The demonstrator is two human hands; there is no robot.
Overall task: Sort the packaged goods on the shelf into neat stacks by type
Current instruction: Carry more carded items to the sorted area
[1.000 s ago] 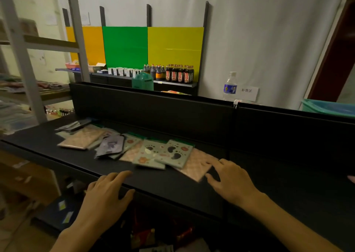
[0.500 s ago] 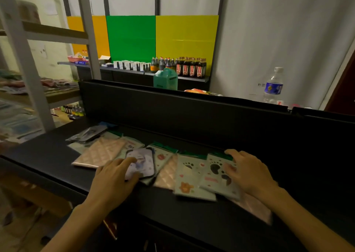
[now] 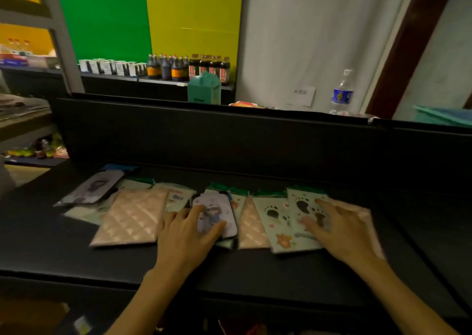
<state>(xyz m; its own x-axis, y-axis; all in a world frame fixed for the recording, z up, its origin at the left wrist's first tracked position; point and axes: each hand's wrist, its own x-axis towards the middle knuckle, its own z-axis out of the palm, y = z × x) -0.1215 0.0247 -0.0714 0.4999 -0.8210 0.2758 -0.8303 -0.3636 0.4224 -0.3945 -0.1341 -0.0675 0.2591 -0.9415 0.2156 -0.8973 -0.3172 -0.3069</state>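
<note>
on the black shelf [image 3: 76, 253] in front of me the packaged goods lie in one loose, overlapping row, nothing stacked yet. from my left: a dark grey packet [image 3: 89, 187] lying askew at the far end, a large pink quilted packet [image 3: 130, 219], a pale green-topped packet [image 3: 178, 198] half under its neighbours, a lilac packet with a cartoon figure [image 3: 217, 207], a narrow strip of a second pink quilted packet [image 3: 251, 228], and two mint paw-print packets [image 3: 274, 219] side by side, with a third pink one [image 3: 367, 219] showing under my right hand.

my left hand [image 3: 185, 240] lies flat with fingers spread, thumb and forefinger resting on the near edge of the lilac packet; it presses more than grips, nothing lifted. my right hand [image 3: 342, 232] is also open and flat, palm down on the right paw-print packet, fingers splayed, holding nothing clear of the shelf.

i judge this to be the very start of the sort: i am singling out pieces from the muddle, not yet building piles. the next move, as i read it, calls for sliding the lilac packet out from the overlap without dragging the quilted strip beside it, and drawing the two paw-print packets together, one over the other, square at the edges. the pink ones lie well apart, so gathering them means clearing what lies on top of them first. the packets look thin and slippery; a pinch at an edge should serve better than a flat push.
</note>
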